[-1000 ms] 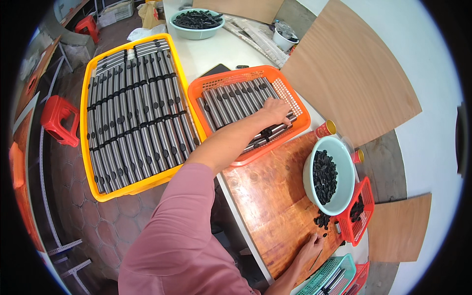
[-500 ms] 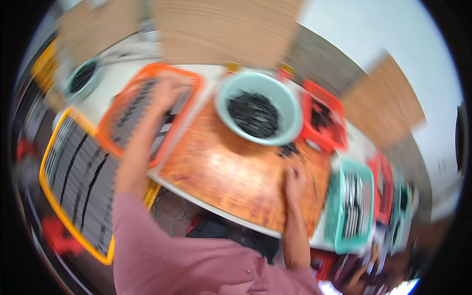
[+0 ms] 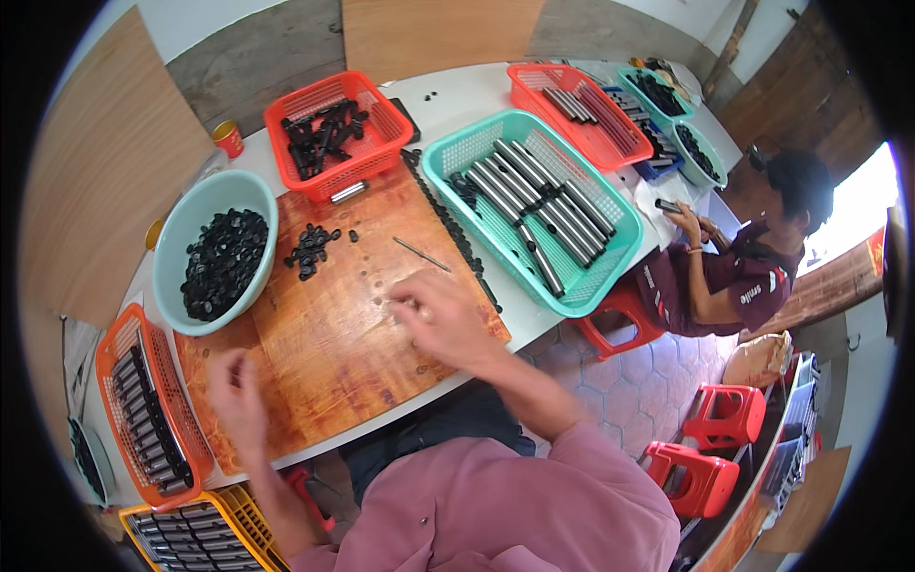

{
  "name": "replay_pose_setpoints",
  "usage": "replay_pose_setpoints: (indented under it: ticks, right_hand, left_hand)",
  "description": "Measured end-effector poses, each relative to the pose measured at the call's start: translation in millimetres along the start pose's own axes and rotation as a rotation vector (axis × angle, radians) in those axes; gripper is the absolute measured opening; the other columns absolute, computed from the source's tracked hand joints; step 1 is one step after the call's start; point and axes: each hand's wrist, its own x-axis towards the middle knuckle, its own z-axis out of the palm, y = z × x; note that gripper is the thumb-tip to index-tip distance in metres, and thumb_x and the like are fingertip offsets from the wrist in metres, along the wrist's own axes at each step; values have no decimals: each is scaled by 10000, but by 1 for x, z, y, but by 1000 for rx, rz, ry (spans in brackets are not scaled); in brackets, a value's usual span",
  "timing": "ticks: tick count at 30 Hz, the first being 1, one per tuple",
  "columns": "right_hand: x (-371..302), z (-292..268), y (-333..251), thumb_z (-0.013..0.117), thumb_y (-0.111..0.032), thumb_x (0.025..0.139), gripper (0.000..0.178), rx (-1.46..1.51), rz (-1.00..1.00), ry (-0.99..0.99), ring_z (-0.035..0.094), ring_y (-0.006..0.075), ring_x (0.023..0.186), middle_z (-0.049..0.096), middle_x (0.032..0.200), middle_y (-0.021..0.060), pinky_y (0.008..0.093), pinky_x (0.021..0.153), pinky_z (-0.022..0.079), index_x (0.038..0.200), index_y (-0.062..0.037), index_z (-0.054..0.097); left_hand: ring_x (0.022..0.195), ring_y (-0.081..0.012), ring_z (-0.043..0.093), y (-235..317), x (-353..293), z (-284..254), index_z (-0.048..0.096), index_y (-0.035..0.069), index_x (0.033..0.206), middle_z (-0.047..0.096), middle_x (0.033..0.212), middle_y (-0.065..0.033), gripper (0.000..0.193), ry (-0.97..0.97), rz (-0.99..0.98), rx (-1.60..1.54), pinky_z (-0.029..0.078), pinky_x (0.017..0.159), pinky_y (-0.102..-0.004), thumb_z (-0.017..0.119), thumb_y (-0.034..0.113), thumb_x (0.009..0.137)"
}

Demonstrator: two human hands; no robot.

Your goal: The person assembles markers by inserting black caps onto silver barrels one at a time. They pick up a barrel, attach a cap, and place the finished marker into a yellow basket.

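The right hand [image 3: 434, 319] is hovering over the wooden board [image 3: 334, 315], fingers loosely curled (blurred, so grip unclear); the thin pin [image 3: 422, 255] is lying just beyond it, slanting toward the teal basket [image 3: 457, 157].

torso: pink long-sleeved shirt [image 3: 496, 505] | small dark button on front | hands bare, no gloves

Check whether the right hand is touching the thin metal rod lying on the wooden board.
Apart. The head view shows bare board between the right hand and the thin metal rod, which lies farther up the wooden board; the hand is motion-blurred.
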Motion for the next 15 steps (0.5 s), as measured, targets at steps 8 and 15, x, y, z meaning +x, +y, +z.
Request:
replay_pose_setpoints:
  ticks: [8,15]
  right_hand:
    - [-15,-185,94,702,-174,823,240,-939,540,-263,706,426,914,724,931,258,516,841,554,997,-8,696]
    - [-13,-180,125,702,-250,810,326,-955,723,-604,712,428,970,723,977,283,498,870,563,961,38,725]
  left_hand:
    - [835,-211,626,21,-66,111,684,8,1004,633,929,-93,103,-277,-100,-294,502,752,-308,696,49,910]
    - [841,-302,647,34,-58,110,695,17,960,642,933,-148,78,-343,120,-179,516,758,-360,702,52,891]
